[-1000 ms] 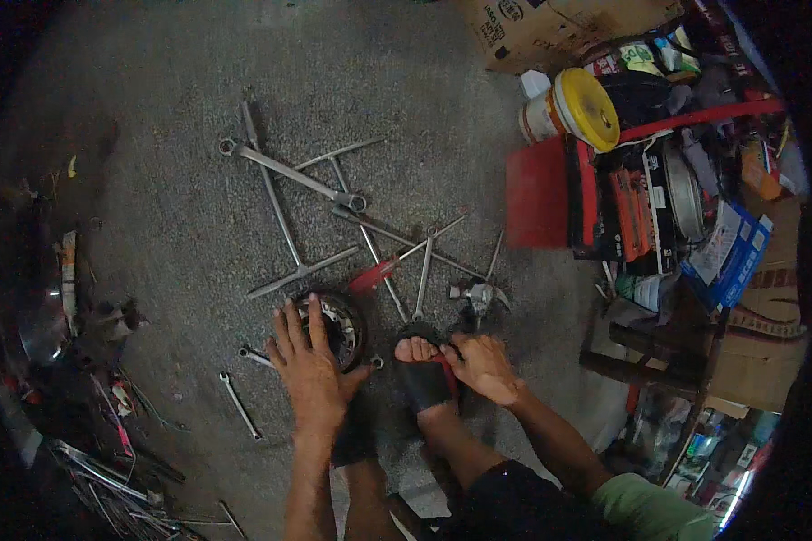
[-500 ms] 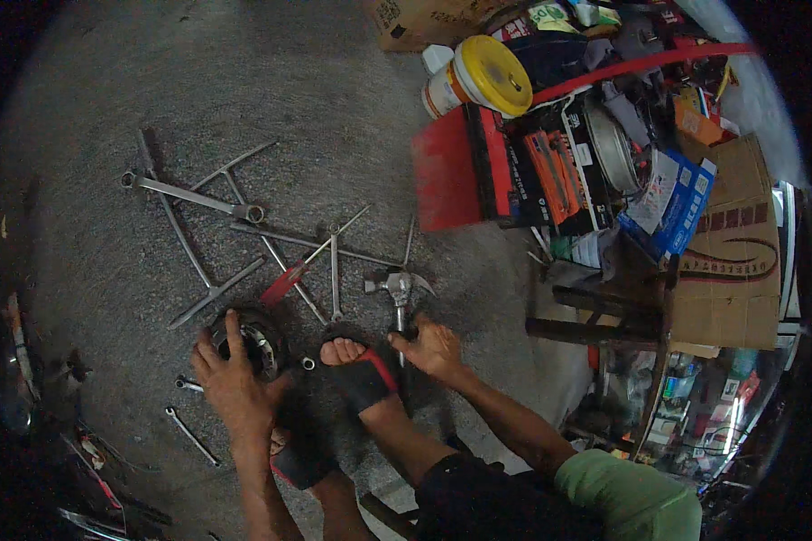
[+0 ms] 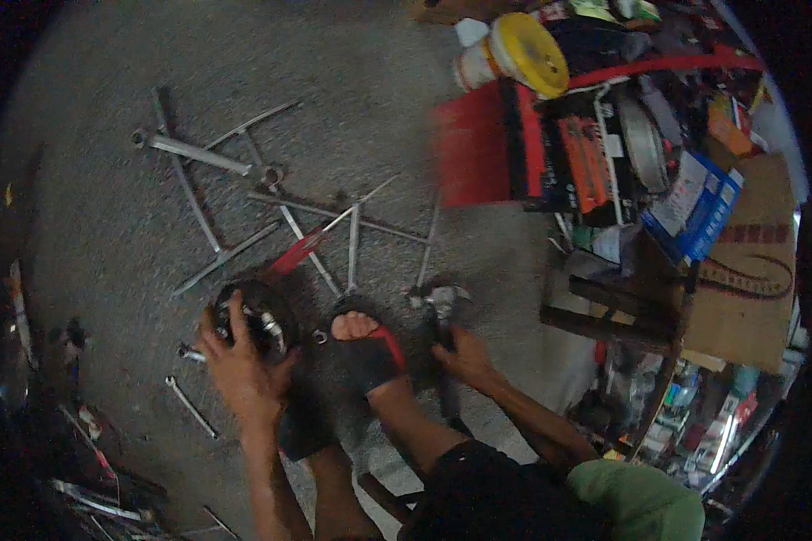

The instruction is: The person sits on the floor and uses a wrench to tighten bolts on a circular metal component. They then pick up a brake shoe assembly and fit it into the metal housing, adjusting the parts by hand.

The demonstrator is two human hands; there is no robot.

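Note:
My left hand (image 3: 246, 365) grips a dark round part (image 3: 289, 311), a wheel hub or drum with a shiny metal centre, standing on the floor by my feet. Its fingers reach over the top and the thumb lies along the near side. My right hand (image 3: 471, 359) is closed around the dark handle of a claw hammer (image 3: 441, 300), just below its silver head. A screwdriver with a red handle (image 3: 293, 256) lies beyond the round part, across T-shaped wrenches (image 3: 343, 209). One combination spanner (image 3: 354, 248) points toward my sandalled foot (image 3: 370, 347).
A large ring spanner (image 3: 203, 155) and another T-shaped wrench (image 3: 194, 203) lie at the far left. A small spanner (image 3: 191, 408) is left of my arm. On the right are a red box (image 3: 483, 144), a yellow-lidded bucket (image 3: 537, 56), a wooden stool (image 3: 604, 320) and a cardboard box (image 3: 744, 270).
The whole view has shifted a little. My right hand has closed on the hammer's handle, where its fingers were looser before. My left hand stays on the round part.

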